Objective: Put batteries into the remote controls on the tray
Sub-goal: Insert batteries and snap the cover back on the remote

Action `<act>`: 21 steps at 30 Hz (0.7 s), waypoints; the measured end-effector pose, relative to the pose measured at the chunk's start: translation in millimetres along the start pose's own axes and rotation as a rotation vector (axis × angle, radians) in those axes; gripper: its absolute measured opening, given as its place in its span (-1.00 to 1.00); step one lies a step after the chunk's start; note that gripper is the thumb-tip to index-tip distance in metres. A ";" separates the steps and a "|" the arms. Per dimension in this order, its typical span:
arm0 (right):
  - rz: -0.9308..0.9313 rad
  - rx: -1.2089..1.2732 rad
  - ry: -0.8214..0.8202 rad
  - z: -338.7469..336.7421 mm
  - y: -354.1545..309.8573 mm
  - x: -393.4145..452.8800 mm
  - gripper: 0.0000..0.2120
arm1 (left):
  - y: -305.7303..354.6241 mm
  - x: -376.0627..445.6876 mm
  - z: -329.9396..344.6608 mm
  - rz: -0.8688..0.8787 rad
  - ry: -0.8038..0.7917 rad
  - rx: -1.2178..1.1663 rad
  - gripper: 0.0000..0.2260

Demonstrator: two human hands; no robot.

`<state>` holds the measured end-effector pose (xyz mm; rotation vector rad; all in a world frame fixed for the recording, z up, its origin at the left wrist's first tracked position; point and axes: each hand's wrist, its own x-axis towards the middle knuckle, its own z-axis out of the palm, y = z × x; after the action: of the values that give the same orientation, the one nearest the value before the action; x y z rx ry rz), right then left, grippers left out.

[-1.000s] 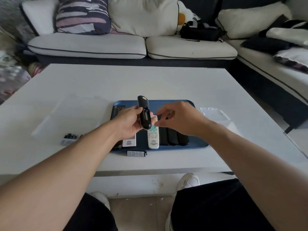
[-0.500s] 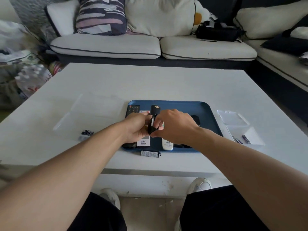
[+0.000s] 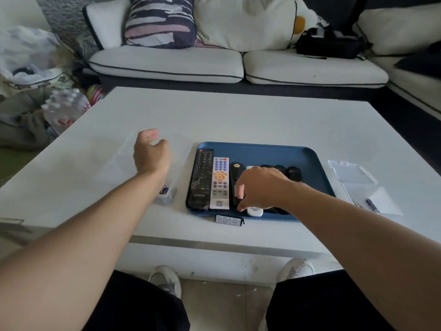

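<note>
A blue tray (image 3: 307,158) on the white table holds several remotes side by side: a long black remote (image 3: 201,177), a white remote with blue and orange buttons (image 3: 220,182), a slim black remote (image 3: 236,172), a small white remote (image 3: 254,212) and more dark ones (image 3: 294,173). My right hand (image 3: 262,187) is over the slim black remote, its fingers curled down round the near half. My left hand (image 3: 150,151) hovers left of the tray over a clear plastic box (image 3: 114,161), its fingers loose and holding nothing. A pack of batteries (image 3: 164,190) lies by my left forearm.
A loose battery cover with a label (image 3: 229,220) lies on the table just in front of the tray. An open clear case (image 3: 353,173) with batteries (image 3: 371,204) sits to the right. A sofa with cushions (image 3: 167,60) stands beyond the table.
The slim black remote, held upright in both hands before, now lies on the tray under my right hand. My left hand has let go and moved left over the clear box.
</note>
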<state>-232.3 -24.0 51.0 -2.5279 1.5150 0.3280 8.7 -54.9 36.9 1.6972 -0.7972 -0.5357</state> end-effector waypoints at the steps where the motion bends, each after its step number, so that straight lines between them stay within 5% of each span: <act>1: -0.005 -0.011 -0.011 0.5 -1.1 2.8 -0.68 | -5.8 10.4 -8.1 0.002 0.051 0.041 -0.63; 8: 0.010 -0.008 0.028 -7.3 -11.6 18.2 -0.77 | -52.7 50.5 -62.9 -0.094 0.266 0.369 -0.59; 13: -0.041 0.137 0.208 -18.7 -44.9 37.9 -0.90 | -68.1 51.4 -77.4 -0.331 0.213 0.197 -0.68; 21: -0.330 0.192 0.287 -16.4 -106.6 74.4 -0.72 | -60.3 46.1 -78.8 -0.133 0.208 -0.034 -0.76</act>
<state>-102.5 -41.4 50.2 -2.6877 1.1117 -0.2239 109.3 -29.0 2.3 1.7501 -0.5260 -0.4512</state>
